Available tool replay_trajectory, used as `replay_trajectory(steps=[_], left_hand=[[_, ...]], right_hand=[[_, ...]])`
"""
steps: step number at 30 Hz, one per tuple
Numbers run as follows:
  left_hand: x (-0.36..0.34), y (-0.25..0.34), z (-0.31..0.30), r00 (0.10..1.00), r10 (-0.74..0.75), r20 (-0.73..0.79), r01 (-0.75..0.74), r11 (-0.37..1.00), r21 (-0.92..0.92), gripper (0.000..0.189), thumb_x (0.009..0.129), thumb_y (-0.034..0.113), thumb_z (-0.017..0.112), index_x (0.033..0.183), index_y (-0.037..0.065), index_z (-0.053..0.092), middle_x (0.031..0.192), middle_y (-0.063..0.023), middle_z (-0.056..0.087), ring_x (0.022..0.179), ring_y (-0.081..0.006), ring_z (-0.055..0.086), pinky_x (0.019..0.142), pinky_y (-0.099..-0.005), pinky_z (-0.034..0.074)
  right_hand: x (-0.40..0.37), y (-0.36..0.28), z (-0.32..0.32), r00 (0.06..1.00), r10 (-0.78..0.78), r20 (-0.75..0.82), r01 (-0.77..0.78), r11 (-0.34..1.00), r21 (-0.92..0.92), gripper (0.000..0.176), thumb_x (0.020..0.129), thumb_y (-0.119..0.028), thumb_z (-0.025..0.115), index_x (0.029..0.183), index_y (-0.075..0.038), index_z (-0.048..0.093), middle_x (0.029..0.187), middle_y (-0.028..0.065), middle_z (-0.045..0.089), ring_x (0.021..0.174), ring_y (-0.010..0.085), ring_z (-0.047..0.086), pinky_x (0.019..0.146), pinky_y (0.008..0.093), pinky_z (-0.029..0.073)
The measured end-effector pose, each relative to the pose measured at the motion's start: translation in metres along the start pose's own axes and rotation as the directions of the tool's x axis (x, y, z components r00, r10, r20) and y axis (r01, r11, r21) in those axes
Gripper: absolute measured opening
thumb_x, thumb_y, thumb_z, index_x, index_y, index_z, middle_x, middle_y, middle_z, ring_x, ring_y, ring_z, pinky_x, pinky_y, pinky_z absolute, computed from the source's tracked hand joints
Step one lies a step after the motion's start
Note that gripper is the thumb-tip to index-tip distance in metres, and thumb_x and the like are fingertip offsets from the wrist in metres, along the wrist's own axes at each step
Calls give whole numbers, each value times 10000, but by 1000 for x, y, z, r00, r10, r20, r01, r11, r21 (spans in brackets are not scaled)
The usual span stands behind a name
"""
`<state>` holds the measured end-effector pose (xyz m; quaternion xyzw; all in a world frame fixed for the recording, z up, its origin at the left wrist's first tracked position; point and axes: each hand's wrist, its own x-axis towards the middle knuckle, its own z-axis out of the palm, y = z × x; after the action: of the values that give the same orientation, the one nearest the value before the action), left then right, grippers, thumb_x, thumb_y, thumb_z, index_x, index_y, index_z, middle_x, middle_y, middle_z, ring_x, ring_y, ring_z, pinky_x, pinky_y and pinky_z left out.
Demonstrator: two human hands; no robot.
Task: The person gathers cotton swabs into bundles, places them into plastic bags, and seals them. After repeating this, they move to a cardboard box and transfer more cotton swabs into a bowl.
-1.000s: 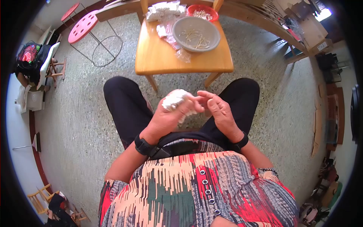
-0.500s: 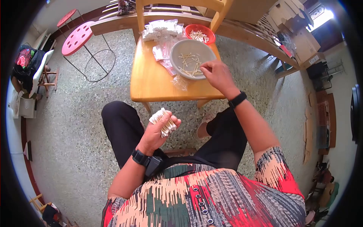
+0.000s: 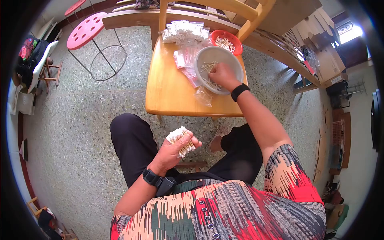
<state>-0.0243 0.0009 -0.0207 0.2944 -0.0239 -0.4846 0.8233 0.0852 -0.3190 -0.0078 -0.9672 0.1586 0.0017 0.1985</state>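
Observation:
My left hand [image 3: 173, 151] is wrapped round a thick bundle of cotton swabs [image 3: 178, 135], their white tips facing up and their sticks showing below the thumb. My right hand [image 3: 224, 76] reaches inside a grey bowl [image 3: 199, 60], fingers pinched together beside some loose cotton swabs [image 3: 209, 66]. Whatever is between its fingertips is hidden. The bowl stands on the seat of a wooden chair [image 3: 164, 88].
A red bowl [image 3: 239, 47] of more swabs sits behind the grey one. Filled clear packets [image 3: 186, 31] are piled at the seat's back, with flat plastic bags [image 3: 186, 60] in front. A pink stool [image 3: 86, 31] stands to the left on the speckled floor.
My right hand has moved from the grey bowl's right rim down into it. The left hand still grips its bundle. The camera view has shifted slightly.

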Motion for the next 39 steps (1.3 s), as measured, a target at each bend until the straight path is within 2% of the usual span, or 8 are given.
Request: replay_trajectory(steps=[4,9,31,34,35,36,37,39], left_hand=[[-7,1,3,1000,-10,-2,10,1000,-20,181,993,175,568,1101,36,612,969,-82,690,958,-232,680,889,-370,533],[-9,3,5,999,-15,36,15,1000,-8,186,995,172,565,1110,33,608,976,-86,688,970,-243,678,892,-373,533],[-7,-8,1,999,-11,30,10,1000,28,172,991,180,569,1097,49,605,976,-82,687,978,-253,683,898,-394,538],[-4,-9,-3,1000,12,4,-13,999,39,166,988,180,575,1083,48,609,960,-80,687,958,-250,686,886,-388,543],[-3,-8,-3,999,33,-8,-32,999,38,163,985,180,580,1076,48,612,949,-79,688,944,-248,688,879,-386,546],[-5,-7,0,999,32,-5,-32,999,44,163,985,180,580,1076,48,612,949,-79,688,944,-248,688,879,-386,546],[-6,-6,1,998,49,-34,-47,998,37,159,981,178,587,1070,49,614,940,-75,688,931,-244,689,871,-384,549],[-6,-3,5,996,62,-58,-60,998,34,156,977,177,595,1064,50,617,931,-72,689,918,-240,690,862,-383,551]], right_hand=[[-12,15,-19,998,-18,55,16,999,37,149,737,-191,669,764,-54,722,767,181,685,753,355,676,701,438,536],[-14,34,-41,983,-66,-172,38,986,-162,124,763,-162,634,795,-73,713,809,181,686,776,371,666,721,448,536],[-37,15,-45,992,-74,-106,32,937,-348,178,786,-169,609,808,-27,713,835,183,686,816,407,662,713,477,540],[-42,8,-56,988,-51,-144,27,986,-162,201,819,-198,632,825,-17,719,774,138,692,746,311,691,668,416,543],[-48,5,-63,997,57,-57,-49,990,131,204,843,-206,640,844,-17,719,754,96,687,699,233,672,634,363,529],[-60,-3,-73,989,134,59,-146,903,403,209,866,-214,648,863,-17,719,734,53,681,653,155,652,600,310,516],[-74,-13,-78,990,133,52,-143,902,407,209,866,-214,648,863,-17,719,734,53,681,653,155,652,600,310,516],[-112,-33,-79,979,78,190,-197,621,759,209,907,-232,670,890,-27,705,745,-8,657,630,44,570,574,225,475]])
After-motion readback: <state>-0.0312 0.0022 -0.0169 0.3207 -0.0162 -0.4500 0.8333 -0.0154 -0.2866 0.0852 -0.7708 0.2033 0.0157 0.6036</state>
